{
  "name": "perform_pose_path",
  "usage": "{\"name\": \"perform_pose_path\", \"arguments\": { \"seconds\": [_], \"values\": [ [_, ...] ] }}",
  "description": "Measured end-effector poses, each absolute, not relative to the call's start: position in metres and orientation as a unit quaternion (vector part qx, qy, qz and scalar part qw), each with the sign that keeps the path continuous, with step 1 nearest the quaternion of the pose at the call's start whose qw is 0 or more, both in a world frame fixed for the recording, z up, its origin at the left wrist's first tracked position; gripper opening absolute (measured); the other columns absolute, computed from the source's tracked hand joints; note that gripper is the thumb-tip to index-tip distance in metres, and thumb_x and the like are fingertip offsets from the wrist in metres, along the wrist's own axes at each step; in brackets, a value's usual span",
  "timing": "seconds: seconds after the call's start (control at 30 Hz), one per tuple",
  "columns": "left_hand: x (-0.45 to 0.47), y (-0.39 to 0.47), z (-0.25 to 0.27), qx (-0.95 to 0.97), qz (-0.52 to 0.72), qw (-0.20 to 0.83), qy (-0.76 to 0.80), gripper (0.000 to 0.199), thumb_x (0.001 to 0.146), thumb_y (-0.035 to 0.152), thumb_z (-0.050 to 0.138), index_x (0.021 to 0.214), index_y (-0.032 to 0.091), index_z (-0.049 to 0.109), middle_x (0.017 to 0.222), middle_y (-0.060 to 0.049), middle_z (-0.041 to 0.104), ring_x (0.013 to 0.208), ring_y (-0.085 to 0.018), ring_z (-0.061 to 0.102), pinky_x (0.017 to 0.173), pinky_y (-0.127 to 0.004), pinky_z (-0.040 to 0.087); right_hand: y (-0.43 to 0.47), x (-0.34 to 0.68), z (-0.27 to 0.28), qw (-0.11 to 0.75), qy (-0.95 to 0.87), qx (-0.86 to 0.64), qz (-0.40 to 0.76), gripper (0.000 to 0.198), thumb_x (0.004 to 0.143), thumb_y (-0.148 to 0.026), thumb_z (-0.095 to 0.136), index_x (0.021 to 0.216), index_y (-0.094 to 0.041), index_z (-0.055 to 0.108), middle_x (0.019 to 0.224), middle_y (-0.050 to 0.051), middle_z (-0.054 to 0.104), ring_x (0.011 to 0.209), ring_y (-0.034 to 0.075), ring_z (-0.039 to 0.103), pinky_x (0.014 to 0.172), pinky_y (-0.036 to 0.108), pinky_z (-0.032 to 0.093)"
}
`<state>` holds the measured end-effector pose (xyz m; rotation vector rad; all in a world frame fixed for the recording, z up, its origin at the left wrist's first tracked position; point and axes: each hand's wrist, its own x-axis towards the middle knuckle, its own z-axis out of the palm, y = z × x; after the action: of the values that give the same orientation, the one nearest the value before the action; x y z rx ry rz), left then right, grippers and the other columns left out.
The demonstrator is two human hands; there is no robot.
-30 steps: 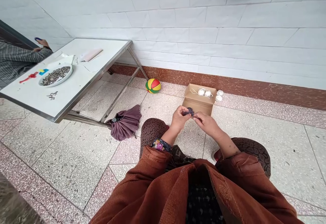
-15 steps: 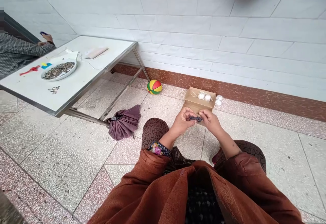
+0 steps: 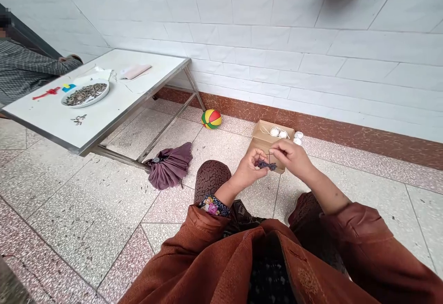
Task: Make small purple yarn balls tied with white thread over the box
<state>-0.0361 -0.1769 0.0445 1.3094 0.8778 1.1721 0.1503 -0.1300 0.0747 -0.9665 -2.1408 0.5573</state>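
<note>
In the head view, my left hand [image 3: 249,167] pinches a small dark grey-purple bundle that looks like yarn [image 3: 267,165] between thumb and fingers, in front of my knees. My right hand [image 3: 290,155] is just above and to the right of it, thumb and fingertips closed on a thin dark strand [image 3: 269,158] that runs down to the bundle. Whether this strand is yarn or a slim tool is too fine to tell. Behind my hands, an open cardboard box [image 3: 255,143] stands on the floor, holding white balls [image 3: 274,131] with white cord.
More white balls [image 3: 298,136] lie right of the box by the wall. A colourful ball [image 3: 211,119] and a folded purple umbrella [image 3: 171,165] are on the floor. The table [image 3: 104,124] at left bears a plate of seeds [image 3: 86,93]. A person in a checked sleeve [image 3: 38,62] sits beyond it.
My right hand has risen away from the bundle, drawing the thin strand upright. My left hand stays nearly in place, holding the bundle. The seated person's hand has lowered.
</note>
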Motion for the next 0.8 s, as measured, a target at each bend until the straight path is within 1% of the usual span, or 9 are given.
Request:
{"name": "perform_pose_path", "arguments": {
  "seconds": [0.07, 0.17, 0.27, 0.37, 0.47, 0.6, 0.67, 0.73, 0.8],
  "values": [
    [-0.037, -0.176, 0.054, 0.537, 0.514, 0.571, 0.348, 0.035, 0.073, 0.013, 0.074, 0.098, 0.02, 0.051, 0.09, 0.001, 0.065, 0.08, -0.01, 0.061, 0.076, -0.025, 0.045, -0.119, 0.145, 0.064, 0.359, -0.816, -0.39, 0.229, 0.016, 0.097, -0.029, 0.056, 0.087, -0.023, 0.066, 0.081, 0.004, 0.069, 0.078, 0.021, 0.065, 0.073, 0.033, 0.05],
    [-0.04, -0.165, 0.06, 0.494, 0.562, 0.555, 0.363, 0.038, 0.072, 0.016, 0.077, 0.099, 0.021, 0.05, 0.09, 0.001, 0.066, 0.08, -0.01, 0.062, 0.076, -0.024, 0.046, -0.126, 0.133, 0.041, 0.33, -0.818, -0.395, 0.255, 0.018, 0.098, -0.028, 0.05, 0.087, -0.022, 0.063, 0.078, 0.004, 0.069, 0.073, 0.021, 0.065, 0.067, 0.033, 0.049],
    [-0.046, -0.147, 0.057, 0.467, 0.588, 0.518, 0.41, 0.036, 0.07, 0.013, 0.075, 0.095, 0.02, 0.049, 0.084, 0.002, 0.065, 0.075, -0.009, 0.061, 0.073, -0.024, 0.045, -0.149, 0.124, 0.034, 0.315, -0.83, -0.384, 0.255, 0.021, 0.102, -0.028, 0.043, 0.094, -0.023, 0.062, 0.084, 0.005, 0.069, 0.079, 0.022, 0.068, 0.072, 0.034, 0.051],
    [-0.05, -0.133, 0.054, 0.487, 0.576, 0.475, 0.454, 0.032, 0.069, 0.01, 0.071, 0.092, 0.019, 0.051, 0.08, 0.003, 0.063, 0.074, -0.009, 0.059, 0.072, -0.024, 0.044, -0.156, 0.12, 0.054, 0.315, -0.849, -0.334, 0.26, 0.018, 0.103, -0.028, 0.046, 0.1, -0.023, 0.064, 0.091, 0.005, 0.07, 0.082, 0.02, 0.068, 0.076, 0.033, 0.051],
    [-0.049, -0.127, 0.059, 0.526, 0.554, 0.455, 0.457, 0.03, 0.07, 0.012, 0.072, 0.091, 0.019, 0.052, 0.08, 0.002, 0.062, 0.074, -0.01, 0.058, 0.072, -0.024, 0.044, -0.134, 0.122, 0.085, 0.348, -0.856, -0.293, 0.247, 0.018, 0.102, -0.03, 0.052, 0.096, -0.024, 0.068, 0.085, 0.003, 0.069, 0.078, 0.019, 0.065, 0.073, 0.031, 0.05],
    [-0.044, -0.121, 0.07, 0.566, 0.544, 0.46, 0.415, 0.03, 0.071, 0.013, 0.072, 0.093, 0.02, 0.052, 0.087, 0.0, 0.064, 0.082, -0.012, 0.061, 0.077, -0.026, 0.045, -0.079, 0.128, 0.099, 0.43, -0.797, -0.344, 0.246, 0.019, 0.099, -0.034, 0.057, 0.09, -0.023, 0.069, 0.082, 0.003, 0.068, 0.077, 0.019, 0.063, 0.072, 0.031, 0.048],
    [-0.041, -0.114, 0.074, 0.557, 0.542, 0.497, 0.387, 0.033, 0.073, 0.014, 0.072, 0.097, 0.02, 0.051, 0.089, 0.0, 0.066, 0.084, -0.012, 0.063, 0.081, -0.027, 0.047, -0.057, 0.128, 0.086, 0.456, -0.756, -0.38, 0.275, 0.02, 0.097, -0.036, 0.058, 0.087, -0.022, 0.068, 0.082, 0.003, 0.068, 0.076, 0.019, 0.063, 0.071, 0.031, 0.048],
    [-0.04, -0.103, 0.073, 0.538, 0.556, 0.513, 0.371, 0.035, 0.073, 0.015, 0.074, 0.098, 0.02, 0.051, 0.091, 0.0, 0.067, 0.085, -0.012, 0.064, 0.083, -0.027, 0.048, -0.045, 0.125, 0.063, 0.44, -0.739, -0.4, 0.317, 0.023, 0.097, -0.039, 0.055, 0.085, -0.022, 0.066, 0.078, 0.002, 0.068, 0.071, 0.019, 0.062, 0.065, 0.03, 0.048],
    [-0.04, -0.089, 0.068, 0.522, 0.572, 0.511, 0.373, 0.036, 0.072, 0.014, 0.074, 0.098, 0.021, 0.05, 0.092, 0.0, 0.069, 0.085, -0.012, 0.065, 0.082, -0.027, 0.048, -0.044, 0.12, 0.039, 0.419, -0.746, -0.41, 0.317, 0.023, 0.096, -0.038, 0.054, 0.084, -0.023, 0.065, 0.076, 0.002, 0.068, 0.071, 0.02, 0.063, 0.065, 0.031, 0.048]
  ]
}}
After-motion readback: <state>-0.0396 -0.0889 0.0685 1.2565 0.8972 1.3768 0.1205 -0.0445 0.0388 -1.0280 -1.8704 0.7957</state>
